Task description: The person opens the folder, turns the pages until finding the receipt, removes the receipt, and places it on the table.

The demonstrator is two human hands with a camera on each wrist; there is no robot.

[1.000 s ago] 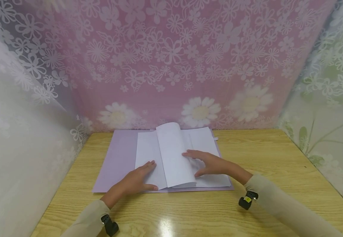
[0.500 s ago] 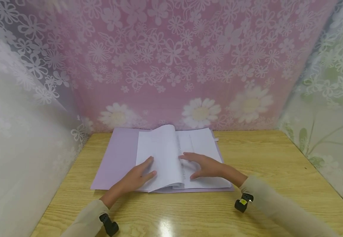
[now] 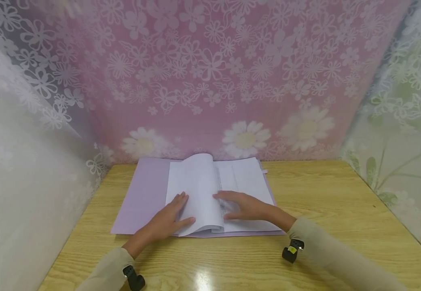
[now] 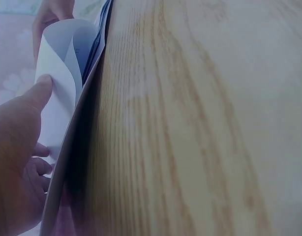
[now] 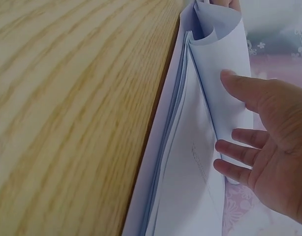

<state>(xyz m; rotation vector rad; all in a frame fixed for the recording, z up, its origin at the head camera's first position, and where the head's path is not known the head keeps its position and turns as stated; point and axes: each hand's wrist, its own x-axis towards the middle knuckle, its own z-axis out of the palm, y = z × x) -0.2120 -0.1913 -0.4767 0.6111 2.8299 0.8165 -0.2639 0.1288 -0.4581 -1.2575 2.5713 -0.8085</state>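
A lilac folder [image 3: 142, 194] lies spread on the table, with white sheets on its right part and over its middle. One loose page [image 3: 200, 184] arches toward the left, rounded into a curl along its right side. My left hand [image 3: 163, 221] rests with spread fingers on the left part of this page, thumb near its lower edge. At the curl's right side is my right hand [image 3: 248, 206], fingers loosely extended and fingertips right at the paper. In the right wrist view, the right thumb [image 5: 229, 81] lies against the curled sheet, above the flat stack [image 5: 190, 157].
The wooden table [image 3: 319, 194] extends around the folder. Behind stands a pink flowered curtain [image 3: 210, 81], with pale floral curtains at both sides. A small white tab [image 3: 265, 171] sticks out at the stack's right edge. Both wrists carry black cameras.
The page has swung over to the left, uncovering printed lines on the sheet beneath. My right hand has followed leftward, and the left hand has come to lie on the turned page.
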